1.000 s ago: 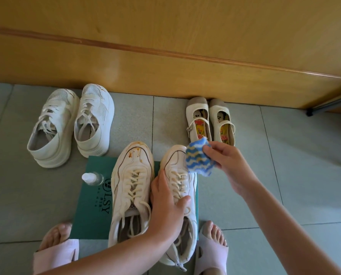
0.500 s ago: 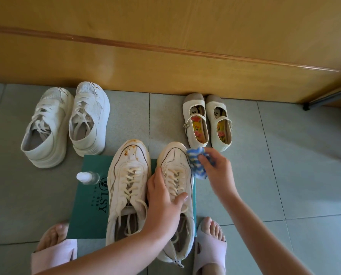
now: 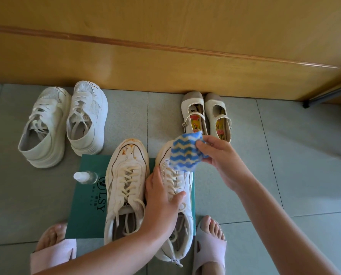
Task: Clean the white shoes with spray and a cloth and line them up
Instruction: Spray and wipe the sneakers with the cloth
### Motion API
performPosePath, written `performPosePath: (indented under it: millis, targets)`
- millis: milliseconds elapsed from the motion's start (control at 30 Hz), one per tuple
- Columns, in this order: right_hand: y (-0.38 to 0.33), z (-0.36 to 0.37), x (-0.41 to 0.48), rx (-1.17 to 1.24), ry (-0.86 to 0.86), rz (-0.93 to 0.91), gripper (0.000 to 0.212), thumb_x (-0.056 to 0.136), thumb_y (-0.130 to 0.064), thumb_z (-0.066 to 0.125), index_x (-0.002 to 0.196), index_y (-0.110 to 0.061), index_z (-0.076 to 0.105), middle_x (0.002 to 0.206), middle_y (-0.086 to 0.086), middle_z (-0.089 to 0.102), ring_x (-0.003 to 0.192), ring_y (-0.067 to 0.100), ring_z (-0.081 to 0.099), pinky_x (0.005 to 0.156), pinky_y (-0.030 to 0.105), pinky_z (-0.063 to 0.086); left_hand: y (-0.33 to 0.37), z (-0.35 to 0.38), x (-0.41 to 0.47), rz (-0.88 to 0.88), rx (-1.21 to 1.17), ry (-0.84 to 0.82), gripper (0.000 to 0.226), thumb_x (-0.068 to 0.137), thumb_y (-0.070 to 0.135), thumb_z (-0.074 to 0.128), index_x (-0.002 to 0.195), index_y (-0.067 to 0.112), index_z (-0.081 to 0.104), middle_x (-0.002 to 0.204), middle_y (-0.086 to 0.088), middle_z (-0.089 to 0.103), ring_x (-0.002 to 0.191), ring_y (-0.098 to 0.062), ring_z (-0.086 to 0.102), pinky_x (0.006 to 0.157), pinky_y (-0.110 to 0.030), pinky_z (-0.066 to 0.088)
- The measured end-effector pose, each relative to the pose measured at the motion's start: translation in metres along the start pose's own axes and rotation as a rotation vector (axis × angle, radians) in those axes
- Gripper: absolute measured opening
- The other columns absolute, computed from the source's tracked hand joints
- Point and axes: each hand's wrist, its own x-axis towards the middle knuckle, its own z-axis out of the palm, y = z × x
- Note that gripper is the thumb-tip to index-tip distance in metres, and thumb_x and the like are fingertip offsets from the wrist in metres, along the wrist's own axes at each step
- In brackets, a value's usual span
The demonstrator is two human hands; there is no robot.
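Observation:
Two white lace-up sneakers lie side by side on a green box lid. The left sneaker has orange-brown stains on its toe. My left hand grips the right sneaker over its laces and tongue. My right hand pinches a blue, white and yellow zigzag cloth just above that sneaker's toe. A small clear spray bottle lies on the lid to the left of the stained sneaker.
A pair of chunky white sneakers stands at the left near the wooden wall panel. A pair of cream strap shoes stands against the panel behind my right hand. My feet in pink slides flank the lid on the grey tiles.
My right hand dipped with the cloth to the right sneaker's toe side, then lifted it back above the toe. My left hand kept its grip on the sneaker.

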Motion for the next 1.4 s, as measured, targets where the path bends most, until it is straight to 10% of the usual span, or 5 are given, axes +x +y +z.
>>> performPosePath:
  millis: [133, 500, 667, 1033, 1400]
  targets:
    - [0.016, -0.006, 0.009, -0.535, 0.287, -0.102, 0.017, 0.092, -0.020, 0.058, 0.105, -0.013, 0.065, 0.100, 0.000, 0.064, 0.093, 0.013, 0.060, 0.069, 0.017, 0.047, 0.000, -0.001, -0.001, 0.013, -0.006, -0.002, 0.081, 0.086, 0.019, 0.065, 0.148, 0.018, 0.013, 0.149, 0.002, 0.021, 0.138, -0.008, 0.017, 0.107, -0.014, 0.009]
    - [0.028, 0.028, -0.001, -0.687, 0.363, -0.287, 0.019, 0.086, -0.025, 0.066, 0.105, -0.026, 0.072, 0.103, -0.012, 0.071, 0.088, 0.008, 0.066, 0.078, 0.034, 0.056, 0.001, 0.000, 0.000, 0.007, 0.015, 0.022, 0.082, 0.085, 0.020, 0.066, 0.148, 0.018, 0.014, 0.149, 0.001, 0.023, 0.138, -0.009, 0.017, 0.100, -0.007, 0.005]
    - [0.037, 0.044, -0.012, -0.694, 0.404, -0.310, 0.045, 0.073, -0.044, 0.076, 0.115, -0.031, 0.067, 0.120, -0.020, 0.062, 0.103, -0.004, 0.057, 0.082, 0.014, 0.044, 0.001, 0.001, 0.001, 0.002, 0.003, 0.034, 0.081, 0.083, 0.017, 0.068, 0.147, 0.019, 0.018, 0.143, 0.001, 0.029, 0.132, -0.008, 0.024, 0.095, -0.003, 0.009]
    - [0.064, 0.019, -0.026, -0.563, 0.346, -0.285, 0.025, 0.080, -0.007, 0.072, 0.100, -0.022, 0.074, 0.090, -0.011, 0.070, 0.076, -0.002, 0.062, 0.069, 0.002, 0.043, 0.002, -0.002, -0.001, -0.022, -0.039, 0.010, 0.082, 0.084, 0.018, 0.067, 0.148, 0.018, 0.016, 0.145, 0.004, 0.025, 0.134, -0.004, 0.021, 0.108, -0.012, 0.011]
    - [0.023, 0.019, 0.030, -0.435, 0.258, -0.332, 0.033, 0.089, -0.004, 0.060, 0.119, -0.015, 0.064, 0.100, -0.001, 0.069, 0.074, -0.009, 0.062, 0.069, 0.010, 0.052, 0.003, -0.002, -0.003, 0.001, 0.012, 0.019, 0.083, 0.087, 0.020, 0.064, 0.149, 0.019, 0.008, 0.152, 0.003, 0.018, 0.140, -0.008, 0.013, 0.106, -0.011, 0.004]
